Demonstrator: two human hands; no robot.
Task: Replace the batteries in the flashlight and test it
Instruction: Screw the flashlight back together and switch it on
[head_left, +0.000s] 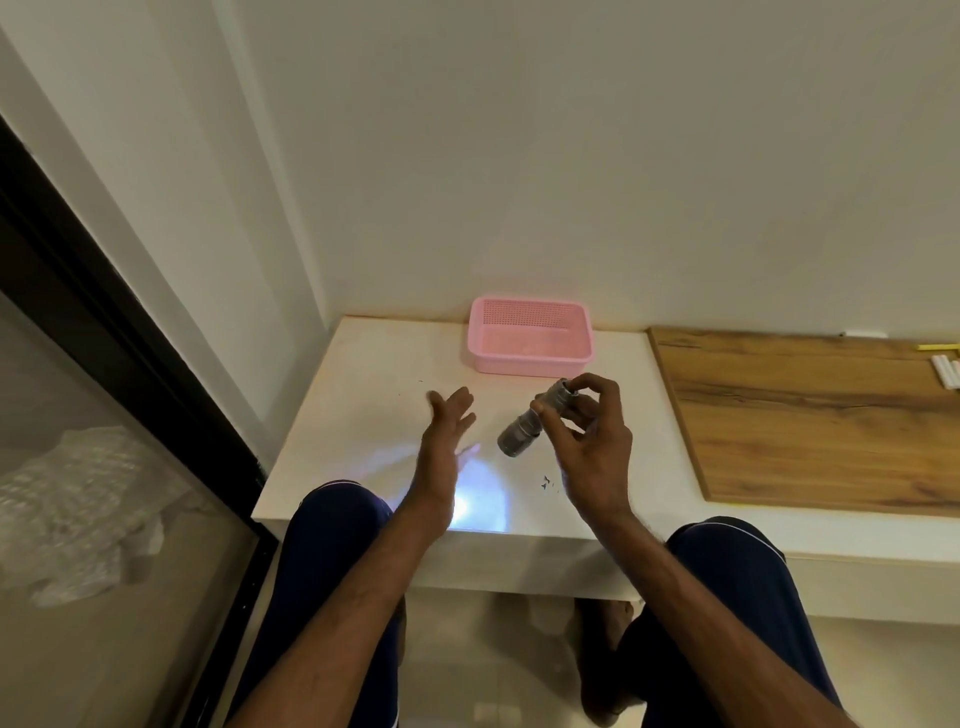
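Gripping the flashlight (530, 423) up over the white table (363, 395), right hand (587, 447) has fingers pinched round it, beam hitting the tabletop beside the left hand (444, 441), held flat and unclenched.

I saw my right hand (589, 441) gripping a grey flashlight (535, 418) above the white table (363, 395), fingers wrapped round its rear end, the lens end tilted down and to the left. The light was on: a bluish-white patch (480, 501) lay on the table near the front edge, reaching my left hand (447, 441). That hand was spread flat, palm toward the lens, just beside the flashlight and not touching it. A pink basket (530, 338) sat at the back of the table against the wall. A wooden board (810, 415) lay to the right. My knees in dark trousers (332, 540) showed below the table edge.
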